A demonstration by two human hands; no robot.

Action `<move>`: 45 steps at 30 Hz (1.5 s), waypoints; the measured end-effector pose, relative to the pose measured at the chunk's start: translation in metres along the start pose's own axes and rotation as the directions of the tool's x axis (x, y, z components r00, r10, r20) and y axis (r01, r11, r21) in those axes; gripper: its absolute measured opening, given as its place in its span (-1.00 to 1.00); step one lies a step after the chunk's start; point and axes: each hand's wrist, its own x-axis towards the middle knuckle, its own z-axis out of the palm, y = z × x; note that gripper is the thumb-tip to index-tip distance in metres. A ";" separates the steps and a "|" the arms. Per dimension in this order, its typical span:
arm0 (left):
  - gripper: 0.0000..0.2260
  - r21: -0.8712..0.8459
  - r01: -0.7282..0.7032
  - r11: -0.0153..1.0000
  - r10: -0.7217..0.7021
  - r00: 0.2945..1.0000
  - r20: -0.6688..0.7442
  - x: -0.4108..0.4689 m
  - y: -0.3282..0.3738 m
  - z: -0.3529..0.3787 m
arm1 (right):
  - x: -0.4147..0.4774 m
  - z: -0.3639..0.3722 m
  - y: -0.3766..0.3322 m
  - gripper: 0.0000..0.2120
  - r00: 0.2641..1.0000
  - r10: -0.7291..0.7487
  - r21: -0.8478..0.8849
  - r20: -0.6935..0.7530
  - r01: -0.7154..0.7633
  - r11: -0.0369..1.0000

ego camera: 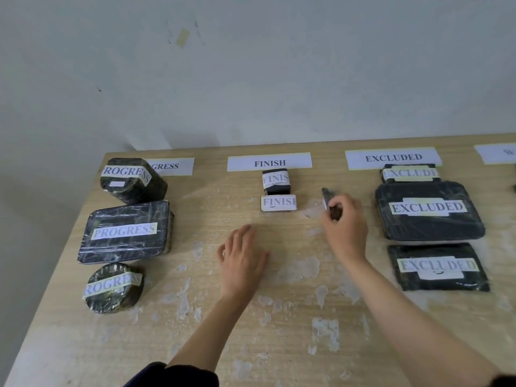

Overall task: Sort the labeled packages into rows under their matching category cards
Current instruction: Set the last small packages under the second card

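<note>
Fingers of the right hand (344, 219) pinch a small dark package (327, 195); left hand (241, 256) lies spread flat.

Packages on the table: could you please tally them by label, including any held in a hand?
PROGRESS packages: 3
FINISH packages: 2
EXCLUDED packages: 3
Label unreadable, held in the right hand: 1 small package
Total: 9

— What can't you read here?
— The PROGRESS card (169, 166) is half hidden behind the top package (131, 178). A fourth card (498, 153) runs off the right edge, its word blurred.
— And the small package (327, 197) in the right hand (344, 222)?
— Motion-blurred, mostly covered by fingers (335, 209); its label is unreadable.
</note>
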 end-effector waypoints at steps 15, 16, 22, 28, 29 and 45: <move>-0.64 -0.025 -0.368 0.930 0.368 0.930 0.017 0.023 0.007 -0.005 | -0.038 0.012 -0.013 -0.82 0.921 0.088 0.198 0.380 -0.174 0.965; -0.64 -0.024 -0.350 0.936 0.350 0.937 0.008 0.028 0.005 -0.006 | -0.042 0.013 -0.010 -0.78 0.944 0.043 0.124 0.326 -0.088 0.988; -0.64 -0.056 -0.300 0.952 0.303 0.951 0.058 0.051 0.009 -0.011 | -0.082 -0.004 0.038 -0.56 0.918 -0.197 -0.352 0.344 0.321 0.879; -0.60 -0.003 -0.220 0.976 0.220 0.974 0.049 0.023 0.021 -0.015 | -0.088 -0.030 0.037 -0.55 0.865 -0.206 -0.347 0.458 0.387 0.854; -0.58 0.002 -0.181 0.984 0.180 0.980 0.084 0.018 0.023 -0.015 | -0.088 -0.035 0.035 -0.56 0.842 -0.208 -0.340 0.498 0.410 0.846; -0.84 -0.148 -0.075 0.986 0.075 0.997 -0.003 -0.034 0.076 -0.005 | -0.088 -0.054 0.051 -0.49 0.789 -0.192 -0.275 0.584 0.414 0.868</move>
